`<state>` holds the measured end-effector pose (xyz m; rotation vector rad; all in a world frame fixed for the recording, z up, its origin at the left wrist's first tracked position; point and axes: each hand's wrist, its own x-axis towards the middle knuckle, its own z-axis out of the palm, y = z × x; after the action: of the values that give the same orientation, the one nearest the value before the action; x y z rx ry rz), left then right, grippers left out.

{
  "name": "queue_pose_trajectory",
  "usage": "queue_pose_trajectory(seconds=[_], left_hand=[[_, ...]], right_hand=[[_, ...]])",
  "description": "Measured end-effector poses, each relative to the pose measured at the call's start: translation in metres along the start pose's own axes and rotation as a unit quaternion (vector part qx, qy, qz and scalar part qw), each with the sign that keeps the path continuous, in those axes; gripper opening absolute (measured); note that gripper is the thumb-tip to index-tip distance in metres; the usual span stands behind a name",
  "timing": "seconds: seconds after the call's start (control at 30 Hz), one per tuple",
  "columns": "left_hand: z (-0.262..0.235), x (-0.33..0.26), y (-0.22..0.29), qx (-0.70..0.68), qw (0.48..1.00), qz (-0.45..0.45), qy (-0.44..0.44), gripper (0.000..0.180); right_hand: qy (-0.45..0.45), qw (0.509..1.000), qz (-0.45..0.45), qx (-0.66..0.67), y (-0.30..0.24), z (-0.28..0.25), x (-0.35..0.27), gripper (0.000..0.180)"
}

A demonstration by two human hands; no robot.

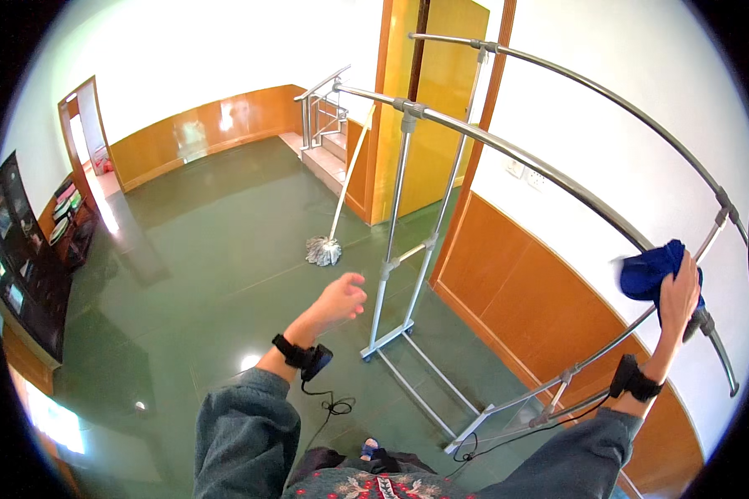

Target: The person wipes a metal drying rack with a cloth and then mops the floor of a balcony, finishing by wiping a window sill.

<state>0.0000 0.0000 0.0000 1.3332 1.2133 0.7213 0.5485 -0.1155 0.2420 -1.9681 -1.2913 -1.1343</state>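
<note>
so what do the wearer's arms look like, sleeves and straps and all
The left sleeve and right sleeve are dark grey. The left grip and right grip are gloveless. The black left strap, with a boxy unit, and black right strap each trail a thin black cable.

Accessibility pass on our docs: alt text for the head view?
A person's right hand holds a blue cloth at the rail of a metal rack; the left hand is empty. Beyond, a mop stands near a yellow door.

section of metal rail (491, 138) out of sight beneath blue cloth (646, 273)
</note>
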Motion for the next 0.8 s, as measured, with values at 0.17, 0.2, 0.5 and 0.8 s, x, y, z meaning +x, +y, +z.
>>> queue_pose_trajectory(seconds=[0.17, 0.2, 0.5, 0.8], left_hand=[[0.001, 0.098, 0.019, 0.039, 0.985, 0.061, 0.159, 0.066], [-0.031, 0.127, 0.059, 0.055, 0.979, 0.101, 0.171, 0.066], [-0.043, 0.275, 0.053, 0.12, 0.954, 0.23, 0.151, 0.041], [-0.07, 0.288, 0.059, 0.171, 0.917, 0.36, -0.012, 0.024]], right_hand=[[-0.02, 0.999, 0.017, -0.041, 0.007, -0.012, 0.013, 0.044], [0.011, 0.999, 0.037, 0.003, -0.001, -0.015, 0.019, 0.042], [0.061, 0.994, -0.06, 0.066, -0.183, 0.039, 0.033, 0.039], [-0.047, 0.9, 0.035, 0.433, -0.429, 0.096, 0.106, 0.029]])
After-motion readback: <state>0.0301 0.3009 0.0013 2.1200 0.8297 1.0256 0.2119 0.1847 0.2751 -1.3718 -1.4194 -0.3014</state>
